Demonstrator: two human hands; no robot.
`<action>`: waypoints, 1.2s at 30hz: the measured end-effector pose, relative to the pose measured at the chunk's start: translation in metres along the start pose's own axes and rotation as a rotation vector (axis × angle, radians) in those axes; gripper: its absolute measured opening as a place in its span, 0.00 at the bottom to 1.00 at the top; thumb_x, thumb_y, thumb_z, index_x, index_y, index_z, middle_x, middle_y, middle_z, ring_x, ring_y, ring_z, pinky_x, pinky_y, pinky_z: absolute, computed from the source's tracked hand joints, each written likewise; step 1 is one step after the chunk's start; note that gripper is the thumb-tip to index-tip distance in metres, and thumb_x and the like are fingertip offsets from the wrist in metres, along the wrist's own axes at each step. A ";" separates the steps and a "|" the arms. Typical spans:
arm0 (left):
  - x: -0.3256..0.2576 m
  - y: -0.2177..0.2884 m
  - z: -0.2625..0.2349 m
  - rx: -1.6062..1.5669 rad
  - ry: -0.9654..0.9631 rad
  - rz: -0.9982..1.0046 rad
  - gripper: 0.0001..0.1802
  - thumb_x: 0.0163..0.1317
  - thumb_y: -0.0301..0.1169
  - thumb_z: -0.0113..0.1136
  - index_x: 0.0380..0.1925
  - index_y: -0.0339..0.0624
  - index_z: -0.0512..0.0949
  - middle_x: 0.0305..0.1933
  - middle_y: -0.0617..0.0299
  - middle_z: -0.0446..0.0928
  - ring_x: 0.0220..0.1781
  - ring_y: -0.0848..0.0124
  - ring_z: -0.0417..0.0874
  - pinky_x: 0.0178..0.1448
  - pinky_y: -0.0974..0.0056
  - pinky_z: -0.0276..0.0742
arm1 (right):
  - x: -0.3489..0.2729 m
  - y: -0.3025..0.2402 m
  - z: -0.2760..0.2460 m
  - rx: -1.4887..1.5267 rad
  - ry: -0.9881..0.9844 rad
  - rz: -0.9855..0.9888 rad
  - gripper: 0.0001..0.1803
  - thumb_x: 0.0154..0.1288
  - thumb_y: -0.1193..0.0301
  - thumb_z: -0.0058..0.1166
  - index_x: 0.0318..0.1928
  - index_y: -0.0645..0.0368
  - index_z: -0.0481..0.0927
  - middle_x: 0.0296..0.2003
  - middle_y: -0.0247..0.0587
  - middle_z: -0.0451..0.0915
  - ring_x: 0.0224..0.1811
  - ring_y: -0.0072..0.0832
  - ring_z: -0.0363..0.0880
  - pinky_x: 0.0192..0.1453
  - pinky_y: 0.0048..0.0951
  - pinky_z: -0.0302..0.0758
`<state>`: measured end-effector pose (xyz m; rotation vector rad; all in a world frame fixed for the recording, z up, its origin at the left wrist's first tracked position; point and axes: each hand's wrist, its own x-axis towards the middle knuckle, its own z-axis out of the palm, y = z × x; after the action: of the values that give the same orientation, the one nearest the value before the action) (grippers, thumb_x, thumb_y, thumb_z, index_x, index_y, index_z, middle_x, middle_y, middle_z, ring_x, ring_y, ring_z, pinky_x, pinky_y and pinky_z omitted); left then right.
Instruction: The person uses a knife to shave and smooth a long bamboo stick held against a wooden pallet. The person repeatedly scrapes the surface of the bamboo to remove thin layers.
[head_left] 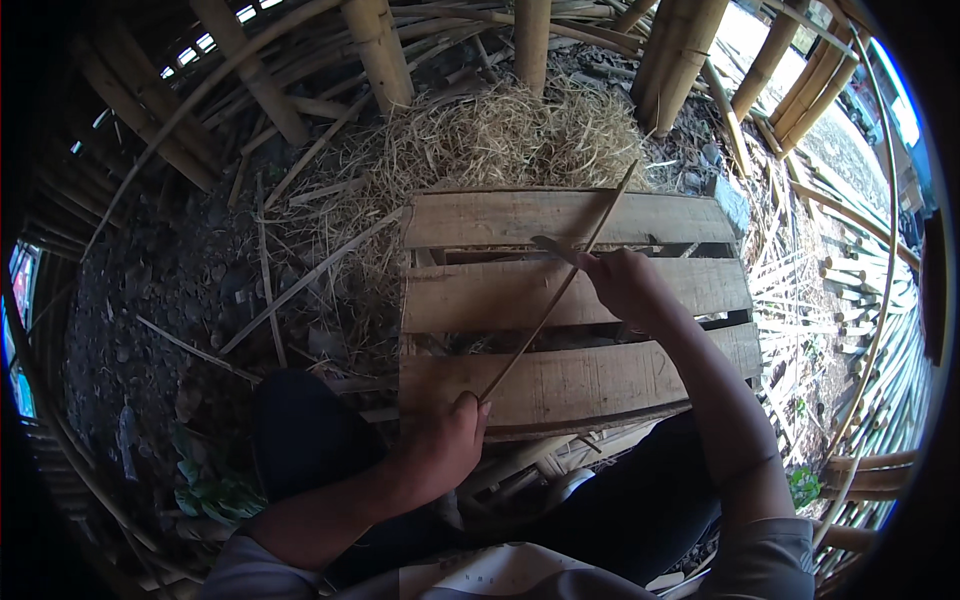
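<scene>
A thin bamboo strip (pixel 540 322) slants over a low table of wooden slats (pixel 480 303), its far tip above the back slat. My left hand (pixel 446 447) is closed round the strip's near end, at the table's front edge. In my right hand (pixel 628 287) is a knife, whose blade (pixel 556 249) points to the left and crosses the strip a little beyond its middle. The fingers of that hand are wrapped round the knife's handle, which they hide. Whether the blade's edge cuts into the strip cannot be made out.
Behind the table lies a heap of pale shavings (pixel 510 135). Thick bamboo posts (pixel 680 60) stand beyond it. Loose bamboo strips (pixel 310 280) lie on the dark ground at left. Many cut bamboo poles (pixel 870 330) are stacked at right. My knees flank the table's near side.
</scene>
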<state>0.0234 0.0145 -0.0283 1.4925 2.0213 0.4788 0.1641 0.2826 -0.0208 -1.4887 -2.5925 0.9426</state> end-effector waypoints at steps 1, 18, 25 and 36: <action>0.000 0.002 -0.001 -0.006 -0.010 -0.012 0.16 0.76 0.36 0.49 0.33 0.34 0.74 0.21 0.41 0.78 0.25 0.43 0.83 0.29 0.47 0.78 | -0.007 -0.007 0.007 -0.026 -0.005 -0.121 0.25 0.78 0.58 0.46 0.31 0.67 0.81 0.24 0.64 0.79 0.33 0.58 0.82 0.39 0.50 0.77; 0.012 -0.004 -0.003 -0.142 -0.065 -0.047 0.17 0.76 0.37 0.48 0.33 0.35 0.74 0.24 0.38 0.78 0.29 0.40 0.83 0.33 0.44 0.79 | -0.033 0.001 0.045 -0.068 0.068 -0.288 0.32 0.80 0.55 0.42 0.22 0.65 0.78 0.18 0.62 0.76 0.26 0.60 0.80 0.31 0.55 0.76; 0.014 -0.010 -0.001 -0.166 -0.095 -0.091 0.20 0.78 0.39 0.45 0.32 0.33 0.75 0.26 0.38 0.79 0.32 0.40 0.84 0.37 0.45 0.79 | -0.011 0.002 0.037 -0.072 0.078 -0.282 0.27 0.79 0.59 0.44 0.26 0.67 0.79 0.20 0.62 0.76 0.27 0.59 0.79 0.32 0.54 0.74; 0.016 -0.017 0.007 -0.262 -0.127 -0.071 0.22 0.78 0.41 0.45 0.31 0.33 0.76 0.26 0.38 0.79 0.31 0.40 0.83 0.37 0.44 0.77 | -0.057 -0.023 0.053 -0.005 0.093 -0.424 0.26 0.78 0.61 0.48 0.25 0.68 0.78 0.20 0.63 0.76 0.22 0.58 0.79 0.23 0.49 0.73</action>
<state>0.0113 0.0245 -0.0475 1.2571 1.8274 0.5798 0.1626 0.2033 -0.0366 -0.8953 -2.6786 0.7938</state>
